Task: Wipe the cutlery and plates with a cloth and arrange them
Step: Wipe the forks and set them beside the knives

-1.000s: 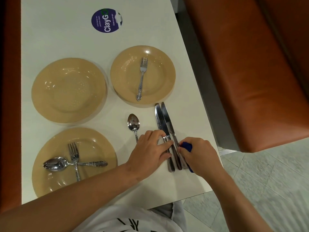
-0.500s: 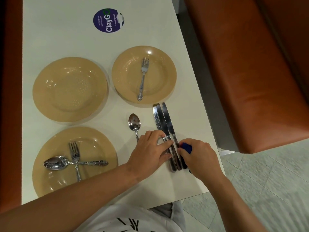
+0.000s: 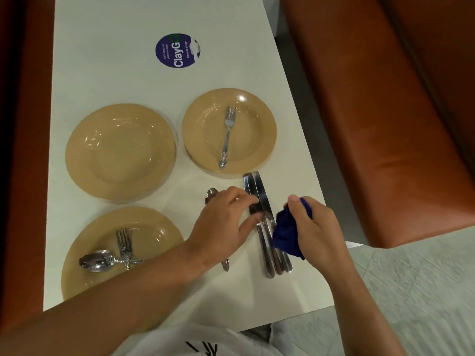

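**Cloth lifted off the knife handles**

Lifted since the earlier frame, the blue cloth (image 3: 289, 233) now hangs bunched in the right hand (image 3: 317, 227), whose fingers clench it beside the knives (image 3: 267, 227). These lie side by side on the table (image 3: 115, 60), below the fork plate (image 3: 259, 119). Left hand (image 3: 223, 224) fingertips press their blades. Stiff, slick steel, probably light; best gripped at the handles. More handle shows than before.

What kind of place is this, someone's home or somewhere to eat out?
Most likely a casual eatery or food court, not a home. An orange padded bench lines the white table, a round "ClayGo" sticker is stuck on the tabletop, and the tan plates all match.
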A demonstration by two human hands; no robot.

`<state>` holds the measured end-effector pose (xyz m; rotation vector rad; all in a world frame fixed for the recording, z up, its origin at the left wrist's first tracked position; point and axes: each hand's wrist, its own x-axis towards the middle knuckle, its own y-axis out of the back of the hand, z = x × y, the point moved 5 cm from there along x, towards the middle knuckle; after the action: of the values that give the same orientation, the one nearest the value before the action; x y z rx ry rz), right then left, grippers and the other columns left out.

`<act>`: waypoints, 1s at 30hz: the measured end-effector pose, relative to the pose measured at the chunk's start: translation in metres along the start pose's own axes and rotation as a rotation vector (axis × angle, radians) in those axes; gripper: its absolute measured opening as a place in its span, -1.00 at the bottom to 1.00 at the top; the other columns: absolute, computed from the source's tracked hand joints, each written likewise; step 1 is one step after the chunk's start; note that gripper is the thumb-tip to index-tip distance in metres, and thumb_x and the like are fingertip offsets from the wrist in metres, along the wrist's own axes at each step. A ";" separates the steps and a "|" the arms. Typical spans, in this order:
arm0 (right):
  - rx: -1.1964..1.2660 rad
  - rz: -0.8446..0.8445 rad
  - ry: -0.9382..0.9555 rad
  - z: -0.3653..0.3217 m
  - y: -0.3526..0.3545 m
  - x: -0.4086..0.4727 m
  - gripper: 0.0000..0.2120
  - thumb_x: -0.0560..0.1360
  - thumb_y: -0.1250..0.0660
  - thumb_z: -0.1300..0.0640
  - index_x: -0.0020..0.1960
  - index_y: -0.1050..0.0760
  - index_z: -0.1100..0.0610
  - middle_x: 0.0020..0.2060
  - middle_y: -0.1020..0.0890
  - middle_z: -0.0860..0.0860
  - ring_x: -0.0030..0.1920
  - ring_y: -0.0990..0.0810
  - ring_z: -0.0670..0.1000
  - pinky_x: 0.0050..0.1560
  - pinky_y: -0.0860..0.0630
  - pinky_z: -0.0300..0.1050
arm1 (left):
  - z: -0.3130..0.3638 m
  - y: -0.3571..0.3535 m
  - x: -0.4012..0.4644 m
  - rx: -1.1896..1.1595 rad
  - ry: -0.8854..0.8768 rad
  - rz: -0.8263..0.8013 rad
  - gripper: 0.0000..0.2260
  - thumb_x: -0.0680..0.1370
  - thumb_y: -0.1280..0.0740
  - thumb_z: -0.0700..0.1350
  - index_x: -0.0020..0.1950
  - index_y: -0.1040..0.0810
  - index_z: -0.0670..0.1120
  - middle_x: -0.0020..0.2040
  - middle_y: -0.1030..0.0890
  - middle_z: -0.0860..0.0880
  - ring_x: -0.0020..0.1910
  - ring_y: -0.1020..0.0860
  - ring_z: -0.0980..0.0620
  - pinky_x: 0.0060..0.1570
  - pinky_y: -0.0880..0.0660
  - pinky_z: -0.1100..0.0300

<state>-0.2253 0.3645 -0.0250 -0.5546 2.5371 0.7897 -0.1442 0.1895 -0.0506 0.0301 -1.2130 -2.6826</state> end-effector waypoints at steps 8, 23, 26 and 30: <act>0.771 -0.204 -0.215 -0.028 -0.022 0.039 -0.69 0.45 -0.35 0.08 0.10 -0.55 0.25 -0.08 -0.61 0.20 -0.02 -0.65 0.21 0.22 -0.55 0.40 | -0.052 0.058 0.093 0.127 0.251 0.027 -0.77 0.63 -0.37 -0.01 0.23 -0.65 -0.07 0.07 -0.65 -0.03 -0.06 -0.58 0.00 -0.06 -0.52 0.10; 0.739 -0.260 -0.069 -0.065 -0.056 0.065 -0.64 0.52 -0.37 0.09 0.25 -0.60 0.25 0.01 -0.74 0.17 -0.07 -0.73 0.14 -0.11 -0.68 -0.08 | -0.088 0.046 0.145 0.111 0.445 -0.094 -0.67 0.53 -0.26 -0.22 -0.42 -0.30 -0.11 -0.46 -0.43 -0.14 -0.43 -0.40 -0.22 -0.49 -0.23 0.11; 0.883 -0.219 -0.147 -0.066 -0.062 0.067 -0.70 0.59 -0.31 0.04 0.24 -0.60 0.18 0.08 -0.75 0.16 0.00 -0.75 0.07 -0.06 -0.69 -0.11 | -0.095 0.056 0.135 -0.082 0.494 -0.031 -0.77 0.58 -0.32 -0.15 -0.28 -0.58 -0.12 -0.40 -0.58 0.00 -0.43 -0.51 -0.04 -0.45 -0.43 0.13; 0.952 -0.211 -0.204 -0.068 -0.069 0.062 -0.48 0.54 -0.32 -0.11 0.39 -0.50 0.17 0.19 -0.72 0.19 0.20 -0.71 0.20 0.18 -0.64 0.12 | -0.091 0.075 0.107 -0.352 0.529 0.000 -0.89 0.62 -0.38 -0.10 -0.10 -0.63 -0.02 -0.29 -0.67 0.04 -0.37 -0.58 0.12 -0.29 -0.51 0.19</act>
<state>-0.2616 0.2560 -0.0349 -0.3634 2.2592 -0.4291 -0.2278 0.0535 -0.0488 0.6373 -0.5774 -2.5963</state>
